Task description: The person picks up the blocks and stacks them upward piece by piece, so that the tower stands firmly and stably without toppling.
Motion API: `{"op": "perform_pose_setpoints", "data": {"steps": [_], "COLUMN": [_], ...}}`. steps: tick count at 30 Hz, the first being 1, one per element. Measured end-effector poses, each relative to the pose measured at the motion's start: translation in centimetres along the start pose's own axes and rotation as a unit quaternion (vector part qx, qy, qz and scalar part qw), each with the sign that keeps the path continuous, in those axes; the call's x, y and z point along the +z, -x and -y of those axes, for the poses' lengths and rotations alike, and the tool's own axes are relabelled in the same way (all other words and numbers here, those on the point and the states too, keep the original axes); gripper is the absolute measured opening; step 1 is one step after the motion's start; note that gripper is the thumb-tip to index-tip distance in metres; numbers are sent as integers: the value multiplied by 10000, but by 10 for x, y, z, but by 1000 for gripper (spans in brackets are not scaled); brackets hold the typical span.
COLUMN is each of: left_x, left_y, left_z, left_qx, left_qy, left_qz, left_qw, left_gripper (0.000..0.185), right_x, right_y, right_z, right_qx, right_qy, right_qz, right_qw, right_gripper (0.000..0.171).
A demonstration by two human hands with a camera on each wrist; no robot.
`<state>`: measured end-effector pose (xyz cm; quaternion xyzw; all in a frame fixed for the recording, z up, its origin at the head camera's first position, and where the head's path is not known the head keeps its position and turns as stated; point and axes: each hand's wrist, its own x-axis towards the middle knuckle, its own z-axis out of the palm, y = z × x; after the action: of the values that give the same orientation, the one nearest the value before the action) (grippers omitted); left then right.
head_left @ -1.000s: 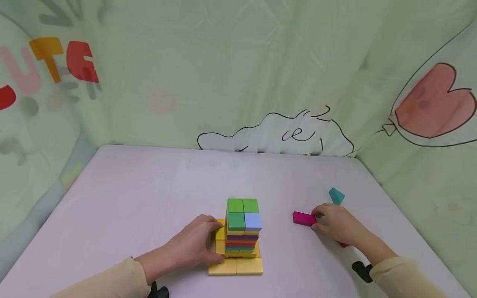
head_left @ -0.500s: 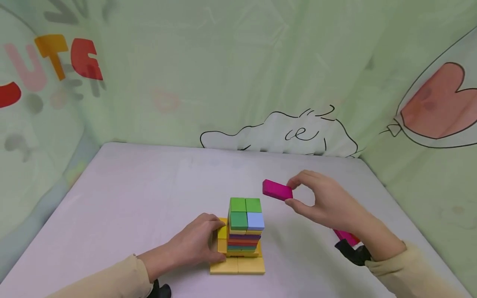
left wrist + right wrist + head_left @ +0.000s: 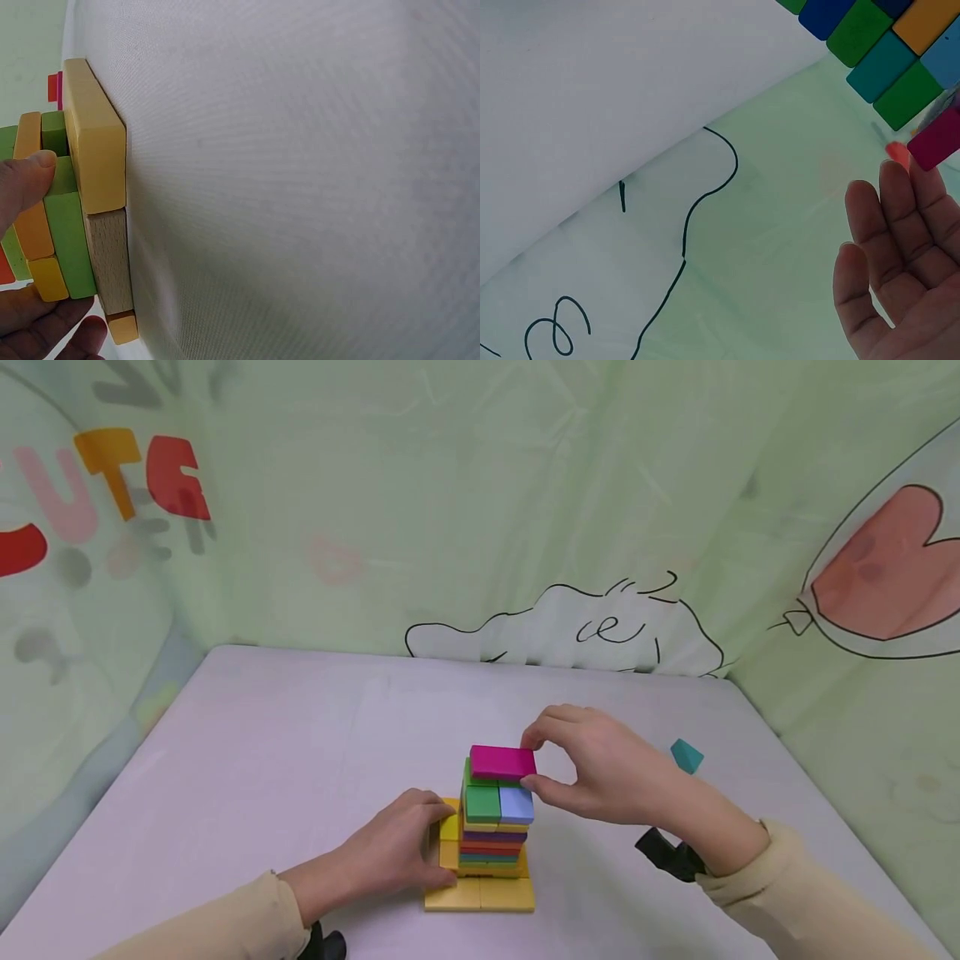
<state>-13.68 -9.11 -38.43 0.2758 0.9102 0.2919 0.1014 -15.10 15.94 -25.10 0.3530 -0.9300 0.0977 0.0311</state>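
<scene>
Right hand [image 3: 600, 772] pinches the magenta block [image 3: 502, 762] between thumb and fingers, block flat on top of the block tower [image 3: 491, 827]. Left hand [image 3: 393, 852] rests against the tower's base at its left side, fingers curled on the lower yellow blocks [image 3: 480, 896]. Teal wedge [image 3: 686, 756] lies well apart on the counter [image 3: 300, 752].
</scene>
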Motion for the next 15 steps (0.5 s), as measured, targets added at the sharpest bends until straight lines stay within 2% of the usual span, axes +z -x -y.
{"op": "perform_pose_setpoints", "data": {"steps": [15], "left_x": [-1], "left_y": [0], "left_z": [-1], "left_qx": [23], "left_qy": [38], "left_qz": [-8], "left_qw": [10000], "left_gripper": [71], "right_x": [3], "right_y": [-3], "right_z": [1], "right_qx": [-42], "right_qy": [-135], "right_qz": [82], "right_qw": [9999], "right_gripper": [22]}}
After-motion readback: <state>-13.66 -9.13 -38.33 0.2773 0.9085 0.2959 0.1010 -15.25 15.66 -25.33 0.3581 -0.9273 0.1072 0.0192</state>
